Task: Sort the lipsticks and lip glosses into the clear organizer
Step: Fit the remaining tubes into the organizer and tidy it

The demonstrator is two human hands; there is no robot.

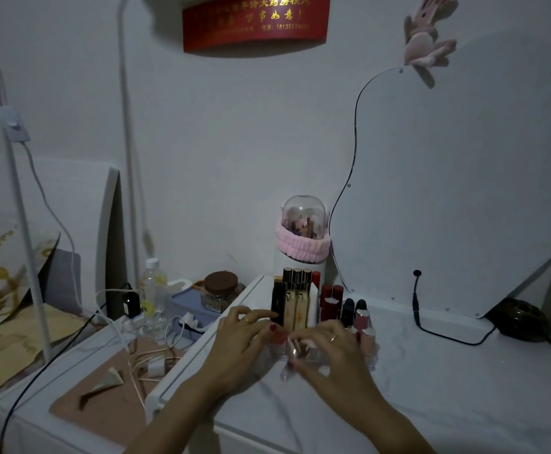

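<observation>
The clear organizer (303,322) is stood on the white tabletop (447,388), at twelve o'clock from both hands, presumably for easy reach. The left hand (238,342) is curled at its nine o'clock side. A blurred clear tube (292,350) seems pinched by the right hand (328,350).

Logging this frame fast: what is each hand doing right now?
Left hand: fingers curled at the clear organizer's front; what it grips cannot be told.
Right hand: pinching a small clear-capped tube, blurred.
</observation>
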